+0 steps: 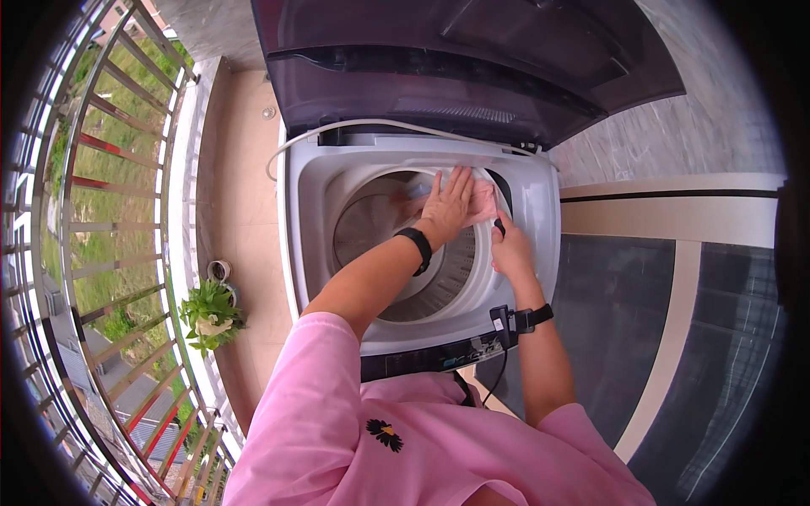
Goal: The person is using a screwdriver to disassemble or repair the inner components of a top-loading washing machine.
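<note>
A pink cloth (482,203) is spread at the far right part of the drum rim in an open top-loading washing machine (315,253), and it is partly covered by the left hand (450,202). That hand is laid flat, palm down, with its fingers stretched out and set slightly apart; whether any of the cloth is pinched beneath the palm cannot be told. By the right hand (512,251), a short black handle (499,226) is gripped in closed fingers, just beside the cloth's near right corner; what the handle belongs to cannot be made out. Below the 2 hands, the drum (460,261) is seen with holes along its wall. A black band (418,245) is worn on the left wrist, and a dark strap (536,317) on the right, where a small black box (501,319) is fixed and a black cable (498,374) is led downward. The dark lid (439,76) is raised behind the drum, with a pale hose (371,124) looped before it. A pink shirt (295,405) is worn, marked by 1 black flower. To the left, a leafy plant (207,314) is placed near a metal railing (114,226); to the right, dark panels (616,320) are framed in beige.
</note>
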A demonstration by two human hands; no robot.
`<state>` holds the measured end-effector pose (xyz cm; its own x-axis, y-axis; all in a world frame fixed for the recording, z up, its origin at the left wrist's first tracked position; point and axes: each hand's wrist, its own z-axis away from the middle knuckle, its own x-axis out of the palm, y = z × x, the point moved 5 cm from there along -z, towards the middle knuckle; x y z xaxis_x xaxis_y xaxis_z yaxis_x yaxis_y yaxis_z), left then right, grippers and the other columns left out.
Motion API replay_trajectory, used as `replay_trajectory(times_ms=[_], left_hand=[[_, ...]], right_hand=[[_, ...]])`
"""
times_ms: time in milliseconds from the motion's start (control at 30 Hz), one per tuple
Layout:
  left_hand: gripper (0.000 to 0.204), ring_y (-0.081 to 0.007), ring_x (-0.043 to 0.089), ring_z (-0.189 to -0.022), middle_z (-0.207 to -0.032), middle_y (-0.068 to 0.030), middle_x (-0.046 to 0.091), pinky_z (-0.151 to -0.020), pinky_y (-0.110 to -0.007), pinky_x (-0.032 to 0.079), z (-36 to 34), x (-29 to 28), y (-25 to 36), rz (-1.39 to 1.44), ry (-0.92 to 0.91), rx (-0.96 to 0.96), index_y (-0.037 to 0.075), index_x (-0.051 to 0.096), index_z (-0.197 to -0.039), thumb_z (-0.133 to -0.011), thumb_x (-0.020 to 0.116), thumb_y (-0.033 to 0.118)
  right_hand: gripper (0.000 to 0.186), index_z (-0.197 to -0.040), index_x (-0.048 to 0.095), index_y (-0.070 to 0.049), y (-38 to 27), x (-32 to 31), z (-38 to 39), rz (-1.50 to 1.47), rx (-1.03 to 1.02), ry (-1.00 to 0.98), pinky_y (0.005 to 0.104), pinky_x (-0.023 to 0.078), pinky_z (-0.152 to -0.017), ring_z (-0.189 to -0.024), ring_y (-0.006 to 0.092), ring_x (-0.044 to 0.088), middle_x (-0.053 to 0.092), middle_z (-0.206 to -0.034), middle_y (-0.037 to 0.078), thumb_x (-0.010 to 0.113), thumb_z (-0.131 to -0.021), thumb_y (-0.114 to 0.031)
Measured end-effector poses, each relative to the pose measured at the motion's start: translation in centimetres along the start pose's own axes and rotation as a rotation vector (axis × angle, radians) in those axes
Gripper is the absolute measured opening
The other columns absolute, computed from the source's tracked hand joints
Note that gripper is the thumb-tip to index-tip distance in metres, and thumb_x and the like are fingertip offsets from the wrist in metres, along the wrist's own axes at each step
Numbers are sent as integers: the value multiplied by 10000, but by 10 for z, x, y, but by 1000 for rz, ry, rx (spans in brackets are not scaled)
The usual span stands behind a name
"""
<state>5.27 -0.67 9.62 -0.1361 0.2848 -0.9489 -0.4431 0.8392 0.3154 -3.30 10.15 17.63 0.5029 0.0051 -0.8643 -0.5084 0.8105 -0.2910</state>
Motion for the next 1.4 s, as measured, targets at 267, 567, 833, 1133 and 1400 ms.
replay_trajectory(times_ms=[267,567,833,1133,1400], left_hand=[[724,-230,412,-1345,-1450,-86,438,-1119,-407,289,-55,1,-5,32,-50,-120,52,287,-1491,-880,599,285],[654,-221,550,-1154,-1223,-55,566,-1004,-392,377,-49,2,-9,99,36,-72,107,388,-1389,-831,666,302],[557,-244,547,-1168,-1246,-66,564,-983,-402,378,-52,8,-19,124,-76,-150,103,437,-1329,-848,625,312],[756,-216,469,-1226,-1328,-46,496,-1008,-400,346,-46,2,-7,70,37,-60,82,334,-1464,-806,644,288],[843,-211,438,-1260,-1357,-43,470,-1047,-402,317,-47,13,-13,21,70,-54,85,304,-1483,-783,703,330]], right_hand=[[471,-1392,494,-141,17,-1,-7,89,-80,-11,522,521,-794,-835,441,656,681,-905,243,524,-930,-231],[435,-1356,529,-184,24,-14,-7,11,-97,55,542,505,-798,-864,460,637,671,-927,254,536,-928,-261],[332,-1250,624,-204,14,-9,-21,-33,-195,180,502,509,-757,-844,424,645,678,-905,220,562,-934,-287],[392,-1339,554,-248,10,-3,-9,70,-68,187,523,523,-710,-807,413,666,693,-828,189,526,-952,-306],[385,-1339,550,-212,40,-7,27,82,124,124,528,516,-788,-862,445,652,686,-914,234,506,-965,-286]])
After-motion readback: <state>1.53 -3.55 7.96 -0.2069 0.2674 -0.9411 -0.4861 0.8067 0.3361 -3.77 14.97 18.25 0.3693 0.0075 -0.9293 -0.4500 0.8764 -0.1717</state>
